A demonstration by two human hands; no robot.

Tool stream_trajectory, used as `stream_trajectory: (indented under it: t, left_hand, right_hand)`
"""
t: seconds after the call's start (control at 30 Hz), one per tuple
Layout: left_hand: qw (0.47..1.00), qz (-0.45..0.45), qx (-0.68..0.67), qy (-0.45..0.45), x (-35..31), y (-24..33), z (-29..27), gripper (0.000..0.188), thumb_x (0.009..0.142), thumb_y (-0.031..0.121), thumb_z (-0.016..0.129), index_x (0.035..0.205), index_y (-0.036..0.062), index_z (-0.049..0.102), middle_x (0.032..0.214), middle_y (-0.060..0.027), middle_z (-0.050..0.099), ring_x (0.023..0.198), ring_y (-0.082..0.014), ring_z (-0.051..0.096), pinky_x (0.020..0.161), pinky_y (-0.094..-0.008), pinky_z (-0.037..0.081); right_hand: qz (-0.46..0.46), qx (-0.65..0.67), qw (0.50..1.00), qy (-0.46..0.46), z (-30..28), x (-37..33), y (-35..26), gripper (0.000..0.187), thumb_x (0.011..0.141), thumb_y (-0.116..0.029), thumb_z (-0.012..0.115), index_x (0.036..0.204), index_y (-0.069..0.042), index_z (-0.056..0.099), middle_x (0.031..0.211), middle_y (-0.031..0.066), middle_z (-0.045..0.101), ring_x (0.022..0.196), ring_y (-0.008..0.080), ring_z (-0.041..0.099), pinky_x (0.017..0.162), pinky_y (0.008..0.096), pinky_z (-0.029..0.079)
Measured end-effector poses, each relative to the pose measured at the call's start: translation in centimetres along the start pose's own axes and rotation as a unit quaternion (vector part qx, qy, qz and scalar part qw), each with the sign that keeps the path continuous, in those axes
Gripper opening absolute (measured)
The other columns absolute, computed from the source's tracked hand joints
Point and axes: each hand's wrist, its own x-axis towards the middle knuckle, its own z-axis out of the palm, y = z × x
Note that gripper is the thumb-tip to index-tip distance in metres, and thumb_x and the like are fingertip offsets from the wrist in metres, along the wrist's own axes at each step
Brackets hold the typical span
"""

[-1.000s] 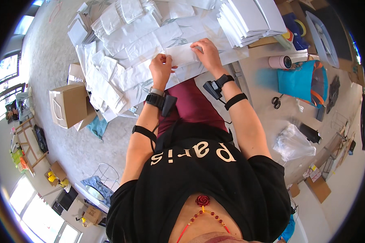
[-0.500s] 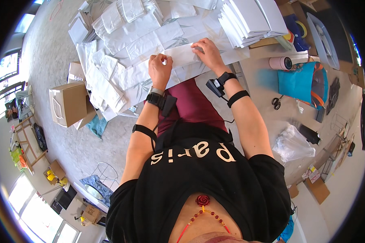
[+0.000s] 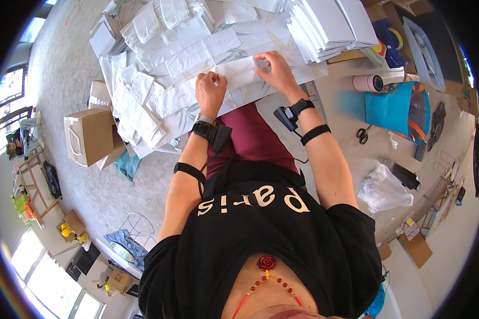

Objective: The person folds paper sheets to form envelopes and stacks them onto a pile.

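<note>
A thin, white, folded sheet [image 3: 236,73] lies lengthwise between my hands at the near side of the table; whether it is paper or plastic film I cannot tell. My left hand [image 3: 211,94] is closed in a pinch on its left part, thumb and forefinger curled to a ring. At the right end my right hand [image 3: 278,75] grips the sheet's edge, thumb and bent fingers at the end. Beyond it a flat translucent white sleeve [image 3: 194,57] rests on the leaf-patterned tablecloth [image 3: 274,41]. Loose white sleeves [image 3: 138,109] are heaped left of my left hand.
Stacked white folded card pieces [image 3: 324,24] stand at the table's far right. More bundled sleeves [image 3: 170,13] lie at the far side. A cardboard box [image 3: 93,137] is left of the table. Right of it are a pink cylinder [image 3: 367,83], a teal bag [image 3: 391,109] and black scissors [image 3: 362,135].
My right hand has shifted slightly to the right along the sheet's end, its wrist turning a little. My left hand has stayed almost in place.
</note>
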Motion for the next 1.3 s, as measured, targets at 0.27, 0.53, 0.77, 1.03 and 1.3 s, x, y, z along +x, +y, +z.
stream_trajectory:
  t: [0.27, 0.53, 0.77, 1.03, 1.3]
  left_hand:
    - [1.0, 0.009, -0.008, 0.0, 0.1, -0.3, 0.3, 0.023, 0.083, 0.025, 0.074, 0.084, 0.0026, 0.069, 0.089, -0.0144, 0.064, 0.086, -0.0345, 0.065, 0.076, -0.0449, 0.052]
    - [1.0, -0.006, 0.003, -0.013, 0.7, -0.4, 0.4, 0.024, 0.083, 0.027, 0.074, 0.086, 0.0027, 0.07, 0.092, -0.0148, 0.068, 0.086, -0.035, 0.068, 0.077, -0.0445, 0.053]
    - [1.0, -0.015, -0.002, -0.023, 0.7, -0.4, 0.3, 0.024, 0.083, 0.027, 0.074, 0.086, 0.0027, 0.07, 0.093, -0.0153, 0.069, 0.087, -0.0355, 0.068, 0.077, -0.0448, 0.054]
    - [0.999, -0.016, -0.004, -0.036, 0.9, -0.8, 0.4, 0.026, 0.082, 0.028, 0.073, 0.087, 0.0028, 0.071, 0.093, -0.0155, 0.069, 0.086, -0.0359, 0.068, 0.077, -0.0449, 0.054]
    - [0.999, -0.02, 0.013, -0.043, 1.0, -0.6, 0.3, 0.025, 0.081, 0.027, 0.072, 0.085, 0.0031, 0.07, 0.09, -0.0155, 0.068, 0.086, -0.0356, 0.068, 0.076, -0.0453, 0.054]
  right_hand:
    - [-0.007, -0.11, 0.993, 0.028, 1.8, -3.1, -0.4, 0.066, 0.078, -0.023, 0.084, 0.135, -0.01, 0.053, 0.137, 0.0159, 0.054, 0.129, 0.0362, 0.051, 0.108, 0.0498, 0.042]
    - [-0.05, -0.061, 0.992, 0.097, 2.1, -2.4, -0.4, 0.042, 0.085, -0.017, 0.077, 0.125, -0.011, 0.064, 0.124, 0.0166, 0.058, 0.117, 0.0373, 0.058, 0.098, 0.0475, 0.048]
    - [-0.039, -0.086, 0.992, 0.084, 2.3, -1.3, -0.2, 0.029, 0.09, -0.01, 0.074, 0.118, -0.016, 0.069, 0.117, 0.0125, 0.061, 0.106, 0.034, 0.062, 0.09, 0.0456, 0.051]
    - [-0.05, -0.137, 0.987, 0.072, 2.4, -0.8, 1.4, 0.033, 0.089, -0.015, 0.078, 0.121, -0.02, 0.069, 0.117, 0.0074, 0.06, 0.108, 0.0293, 0.06, 0.093, 0.0456, 0.047]
    - [-0.06, -0.166, 0.984, 0.035, 1.7, -0.7, 1.7, 0.038, 0.088, -0.02, 0.079, 0.125, -0.024, 0.07, 0.12, 0.0061, 0.058, 0.108, 0.0286, 0.06, 0.095, 0.0439, 0.048]
